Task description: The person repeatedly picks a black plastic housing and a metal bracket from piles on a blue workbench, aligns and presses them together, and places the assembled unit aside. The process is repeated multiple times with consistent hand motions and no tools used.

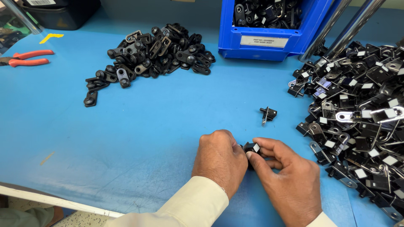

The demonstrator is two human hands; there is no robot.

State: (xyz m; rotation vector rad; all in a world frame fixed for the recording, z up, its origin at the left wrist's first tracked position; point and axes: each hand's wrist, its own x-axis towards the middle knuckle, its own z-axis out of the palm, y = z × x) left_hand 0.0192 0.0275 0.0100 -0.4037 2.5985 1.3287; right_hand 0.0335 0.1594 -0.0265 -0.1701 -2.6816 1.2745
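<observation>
My left hand (pixel 219 161) and right hand (pixel 287 176) pinch one small black bracket (pixel 251 148) between fingertips; another loose bracket (pixel 268 114) lies just beyond.

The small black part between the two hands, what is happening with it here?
A person holds a small black part with a white patch between the left hand and the right hand, low over the blue table. One loose black piece lies alone just beyond the hands. A heap of plain black parts lies at far left, a larger heap with white patches at right, and a blue bin of parts behind.
</observation>
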